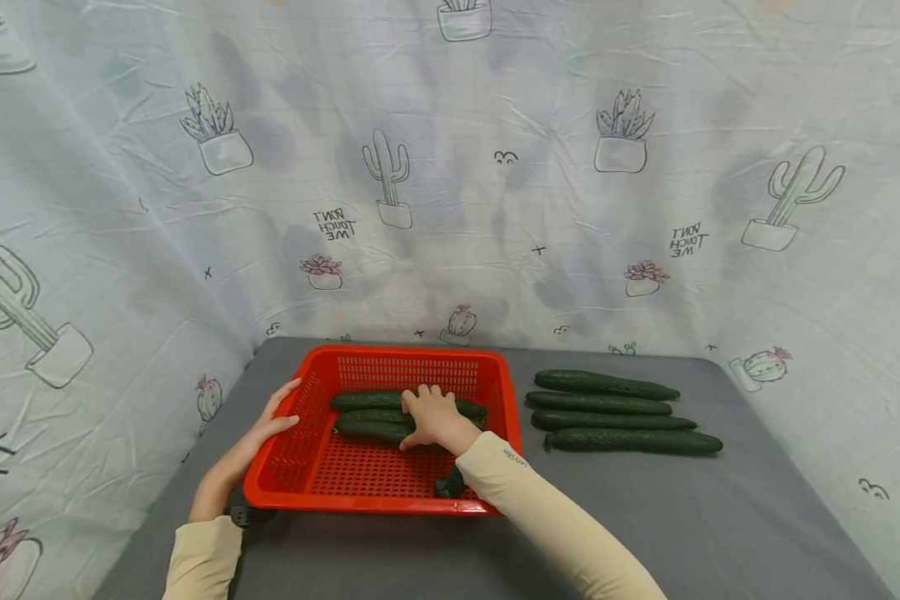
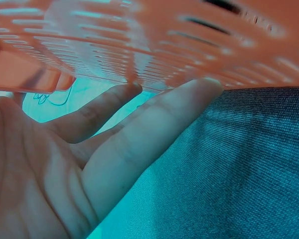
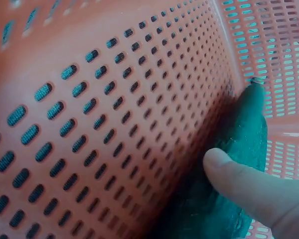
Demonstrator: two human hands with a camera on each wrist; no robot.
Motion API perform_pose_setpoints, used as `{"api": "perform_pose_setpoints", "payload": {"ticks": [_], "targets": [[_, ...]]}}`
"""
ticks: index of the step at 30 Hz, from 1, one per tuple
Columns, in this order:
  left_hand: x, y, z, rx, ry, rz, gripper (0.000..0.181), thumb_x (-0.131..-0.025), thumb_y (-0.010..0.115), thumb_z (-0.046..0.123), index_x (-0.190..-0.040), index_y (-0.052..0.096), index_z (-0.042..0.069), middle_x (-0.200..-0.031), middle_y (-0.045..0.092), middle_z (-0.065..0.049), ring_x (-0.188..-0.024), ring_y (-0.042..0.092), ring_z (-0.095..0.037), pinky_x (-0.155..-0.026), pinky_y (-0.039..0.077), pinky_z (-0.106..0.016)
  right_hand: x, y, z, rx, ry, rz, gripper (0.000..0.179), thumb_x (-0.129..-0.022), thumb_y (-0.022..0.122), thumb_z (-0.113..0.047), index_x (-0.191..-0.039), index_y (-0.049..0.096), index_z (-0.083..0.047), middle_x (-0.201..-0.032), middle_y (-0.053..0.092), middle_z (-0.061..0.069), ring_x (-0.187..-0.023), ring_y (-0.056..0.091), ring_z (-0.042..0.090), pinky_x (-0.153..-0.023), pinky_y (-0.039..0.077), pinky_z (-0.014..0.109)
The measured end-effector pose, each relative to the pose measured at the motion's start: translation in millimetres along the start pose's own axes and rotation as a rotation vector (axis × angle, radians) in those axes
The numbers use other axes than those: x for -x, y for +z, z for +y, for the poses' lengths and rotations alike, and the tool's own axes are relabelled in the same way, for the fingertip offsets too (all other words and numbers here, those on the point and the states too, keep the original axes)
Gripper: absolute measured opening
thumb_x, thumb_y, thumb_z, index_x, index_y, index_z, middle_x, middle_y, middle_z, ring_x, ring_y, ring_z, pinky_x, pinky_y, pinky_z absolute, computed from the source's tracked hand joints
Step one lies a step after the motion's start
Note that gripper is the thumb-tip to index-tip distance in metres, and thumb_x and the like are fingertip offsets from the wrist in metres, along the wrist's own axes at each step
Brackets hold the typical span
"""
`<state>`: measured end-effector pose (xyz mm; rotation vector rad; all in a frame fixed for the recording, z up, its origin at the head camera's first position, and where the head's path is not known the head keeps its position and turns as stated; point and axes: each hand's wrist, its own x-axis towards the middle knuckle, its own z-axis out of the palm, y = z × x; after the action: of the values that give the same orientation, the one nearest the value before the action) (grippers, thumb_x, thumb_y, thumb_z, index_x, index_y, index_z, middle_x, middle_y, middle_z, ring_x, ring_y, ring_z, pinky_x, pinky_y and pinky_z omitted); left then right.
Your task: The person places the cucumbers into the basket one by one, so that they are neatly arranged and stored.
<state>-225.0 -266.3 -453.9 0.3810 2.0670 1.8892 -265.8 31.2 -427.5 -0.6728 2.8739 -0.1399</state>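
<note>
In the head view a red plastic basket (image 1: 390,504) stands on the grey table, with several dark green cucumbers (image 1: 367,429) lying side by side along its middle. My left hand (image 1: 258,433) holds the basket's left side: digits lie over the rim, while the left wrist view shows fingers (image 2: 154,122) along the outer slotted wall. Inside the basket my right hand (image 1: 435,417) grips the nearest cucumber (image 3: 239,144). Its thumb (image 3: 239,179) presses the near side in the right wrist view; the other fingers reach across the top in the head view.
To the basket's right, several cucumbers (image 1: 622,421) lie in a row on the grey table (image 1: 645,508). A pale curtain (image 1: 450,208) printed with cactus drawings hangs behind and at both sides. Small black devices sit at both wrists.
</note>
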Motion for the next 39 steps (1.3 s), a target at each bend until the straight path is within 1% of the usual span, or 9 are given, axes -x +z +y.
{"api": "perform_pose_setpoints", "payload": {"ticks": [4,11,15,19,25,32,36,39], "targets": [[-0.1,0.2,1.1,-0.008,0.009,-0.005,0.06,-0.1,0.033,0.021,-0.148,-0.003,0.03,-0.148,0.007,-0.017,-0.115,0.045,-0.035,-0.084,0.048,-0.044,-0.3,0,2,0.008,-0.004,0.01,0.053,-0.068,0.075,-0.052,-0.102,0.049,-0.021,-0.105,0.049,0.002,-0.088,0.041,0.02,-0.072,0.033,0.035],[1.1,-0.3,-0.5,-0.002,-0.025,0.013,0.061,-0.1,0.035,0.024,-0.148,-0.002,0.033,-0.148,0.008,-0.014,-0.116,0.046,-0.033,-0.084,0.049,-0.044,-0.3,-1,5,0.032,-0.006,0.038,0.056,-0.068,0.075,-0.053,-0.107,0.05,-0.022,-0.105,0.049,0.001,-0.088,0.04,0.019,-0.073,0.031,0.034],[2.2,-1.2,-1.6,-0.005,-0.018,0.009,0.061,-0.1,0.034,0.023,-0.148,-0.002,0.032,-0.149,0.007,-0.015,-0.116,0.045,-0.034,-0.084,0.049,-0.044,1.8,-4,5,0.014,-0.004,0.056,0.055,-0.07,0.075,-0.051,-0.11,0.05,-0.022,-0.108,0.049,0.002,-0.094,0.043,0.021,-0.076,0.032,0.035],[2.1,-0.8,-1.6,-0.005,-0.014,0.008,0.06,-0.1,0.034,0.023,-0.147,-0.002,0.033,-0.149,0.006,-0.014,-0.115,0.046,-0.034,-0.084,0.049,-0.043,2.5,-8,6,-0.001,-0.009,0.079,0.051,-0.074,0.071,-0.051,-0.112,0.051,-0.023,-0.112,0.048,0.004,-0.1,0.042,0.024,-0.08,0.034,0.039],[1.4,0.1,-0.7,-0.019,0.007,-0.009,0.061,-0.1,0.034,0.023,-0.148,-0.003,0.032,-0.148,0.004,-0.018,-0.115,0.046,-0.032,-0.084,0.049,-0.043,5.2,-16,8,-0.048,-0.03,0.129,0.048,-0.078,0.067,-0.051,-0.115,0.054,-0.024,-0.115,0.047,0.006,-0.1,0.041,0.026,-0.08,0.032,0.04],[2.3,2.6,0.0,-0.007,-0.024,0.023,0.061,-0.1,0.036,0.023,-0.147,-0.001,0.034,-0.148,0.009,-0.014,-0.116,0.044,-0.035,-0.084,0.048,-0.043,11.2,-25,8,-0.081,-0.048,0.148,0.047,-0.08,0.066,-0.049,-0.119,0.054,-0.025,-0.115,0.047,0.006,-0.103,0.042,0.027,-0.083,0.032,0.043],[2.3,3.0,0.1,-0.009,-0.023,0.026,0.061,-0.1,0.036,0.023,-0.147,-0.001,0.033,-0.148,0.009,-0.015,-0.117,0.044,-0.037,-0.084,0.049,-0.044,17.4,-30,9,-0.106,-0.052,0.174,0.045,-0.081,0.065,-0.047,-0.12,0.054,-0.026,-0.119,0.046,0.007,-0.107,0.042,0.029,-0.087,0.033,0.046],[1.6,2.7,0.3,-0.009,-0.022,0.024,0.061,-0.1,0.035,0.023,-0.147,-0.001,0.033,-0.149,0.008,-0.016,-0.117,0.043,-0.039,-0.083,0.049,-0.044,23.0,-34,11,-0.13,-0.062,0.194,0.046,-0.082,0.065,-0.046,-0.121,0.054,-0.025,-0.121,0.046,0.008,-0.108,0.041,0.029,-0.087,0.033,0.046]]}}
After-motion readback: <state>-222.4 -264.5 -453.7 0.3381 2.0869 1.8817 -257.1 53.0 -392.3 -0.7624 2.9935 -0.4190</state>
